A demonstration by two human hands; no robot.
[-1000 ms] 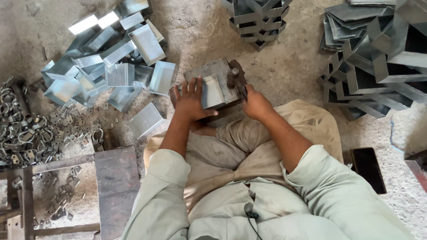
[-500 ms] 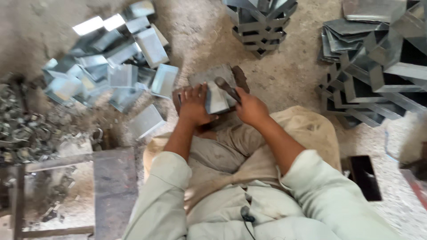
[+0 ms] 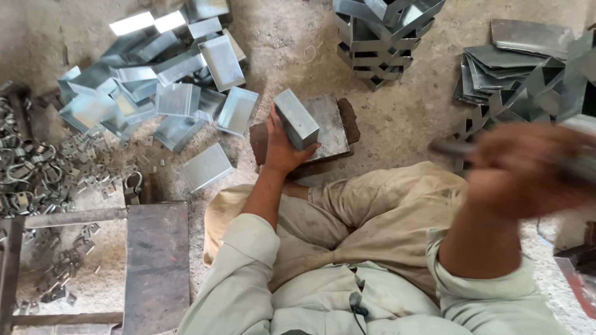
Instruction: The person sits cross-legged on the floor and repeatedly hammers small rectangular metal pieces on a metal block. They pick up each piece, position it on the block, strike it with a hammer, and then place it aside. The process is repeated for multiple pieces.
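One small grey box of folded sheet metal stands tilted on edge on a flat square metal plate that lies over a single brown block, and the left hand clamps its lower end, apparently to steady it on that hard base. Raised well to the side, the right hand is fisted around a blurred dark tool, seemingly lifted for a blow. Roughly a dozen or more shiny open metal trays lie heaped left of the plate, with one nested stack of bent pieces beyond it and another pile of cut sheets to the right.
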